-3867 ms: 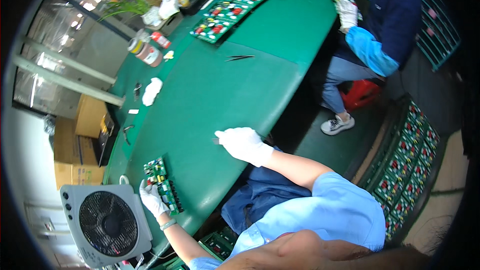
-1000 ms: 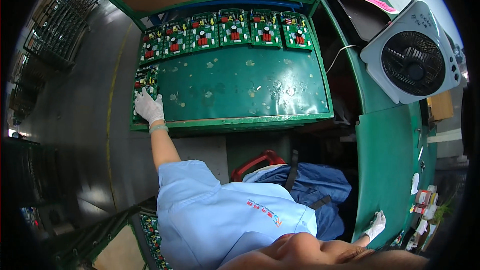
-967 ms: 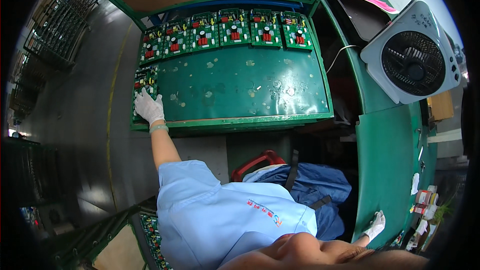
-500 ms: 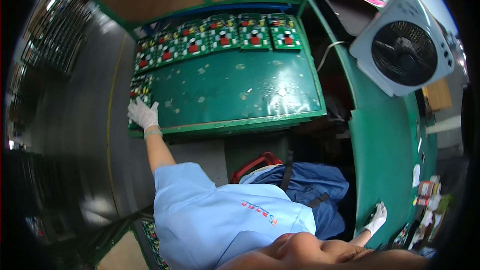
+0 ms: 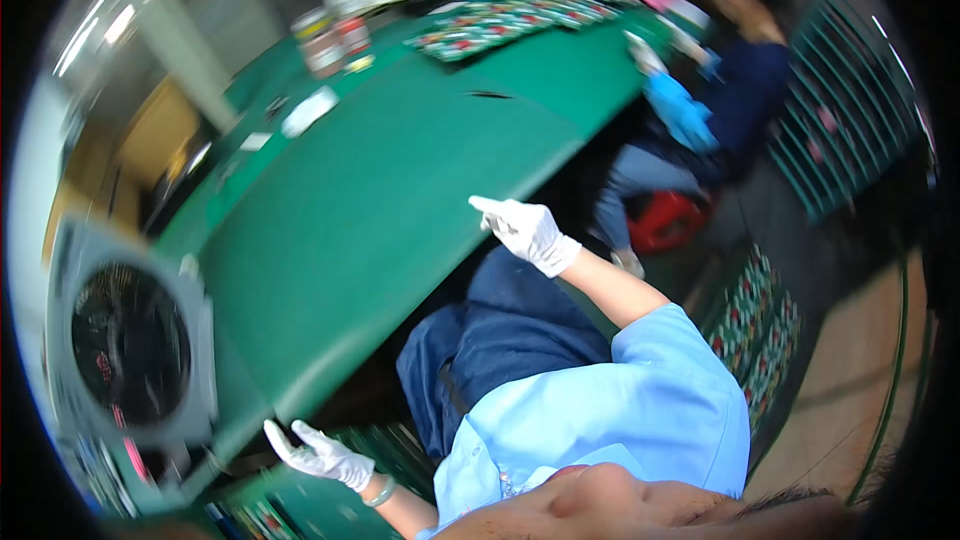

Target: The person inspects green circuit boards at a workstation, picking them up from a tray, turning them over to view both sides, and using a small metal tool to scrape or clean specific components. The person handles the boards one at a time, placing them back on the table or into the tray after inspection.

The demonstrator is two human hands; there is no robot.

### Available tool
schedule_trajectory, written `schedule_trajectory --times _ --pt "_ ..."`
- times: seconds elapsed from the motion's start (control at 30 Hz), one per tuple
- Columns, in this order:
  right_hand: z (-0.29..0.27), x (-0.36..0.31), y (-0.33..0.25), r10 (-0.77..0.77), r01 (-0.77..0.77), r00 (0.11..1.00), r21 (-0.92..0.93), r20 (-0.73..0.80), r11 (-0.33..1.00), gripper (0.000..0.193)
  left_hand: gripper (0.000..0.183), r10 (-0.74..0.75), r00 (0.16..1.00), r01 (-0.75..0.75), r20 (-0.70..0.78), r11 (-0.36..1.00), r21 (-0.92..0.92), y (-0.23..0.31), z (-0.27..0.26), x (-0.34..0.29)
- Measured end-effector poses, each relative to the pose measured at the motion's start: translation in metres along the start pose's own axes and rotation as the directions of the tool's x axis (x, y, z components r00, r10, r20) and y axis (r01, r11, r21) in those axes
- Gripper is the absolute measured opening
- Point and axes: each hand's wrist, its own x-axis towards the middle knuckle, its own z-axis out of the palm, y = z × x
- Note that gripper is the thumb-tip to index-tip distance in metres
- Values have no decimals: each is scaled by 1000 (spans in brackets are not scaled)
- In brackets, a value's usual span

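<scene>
White gloves cover both of my hands. My left hand [image 5: 320,455] is at the lower left, beside the near corner of the green table [image 5: 330,230]. Its fingers are apart and nothing is in them. My right hand [image 5: 528,235] hovers by the table's front edge, above my lap. The index finger points out to the left, and the other fingers are partly bent with greyish marks at their tips. I see no object in that hand. Several green circuit boards [image 5: 480,32] with red parts lie in a row at the far side of the table.
A grey box fan [image 5: 135,340] stands at the left. Jars [image 5: 320,45] and a white cloth-like item [image 5: 310,111] rest on the table. A co-worker [image 5: 740,90] sits at the far right on a red stool [image 5: 670,220]. More circuit boards [image 5: 755,330] stand at my right.
The view has swung right, from the rack of circuit boards to the long table. My left hand has come off the board at the rack's left edge. My right hand is now raised at the table's edge.
</scene>
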Motion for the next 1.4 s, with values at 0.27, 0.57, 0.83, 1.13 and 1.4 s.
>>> schedule_trajectory --times 0.27,0.57,0.83,1.13,1.4 --pt "-126 -286 13 906 -933 356 -37 -228 358 28 31 284 585 252 760 827 -503 164 226 13" --pt "-123 -483 -87 852 -751 -491 -408 -182 -520 24 30 271 185 282 945 906 -315 183 287 -31" --pt "-169 -576 -129 127 -387 -914 733 -385 -560 46 29 134 185 352 973 916 -193 189 282 -27" --pt "-220 -685 -96 53 -224 -974 973 -221 -51 36 32 35 146 297 989 952 -78 207 279 -25" --pt "-288 -745 -34 -13 -149 -982 821 -187 -551 57 28 53 239 334 970 933 -133 201 281 -33"
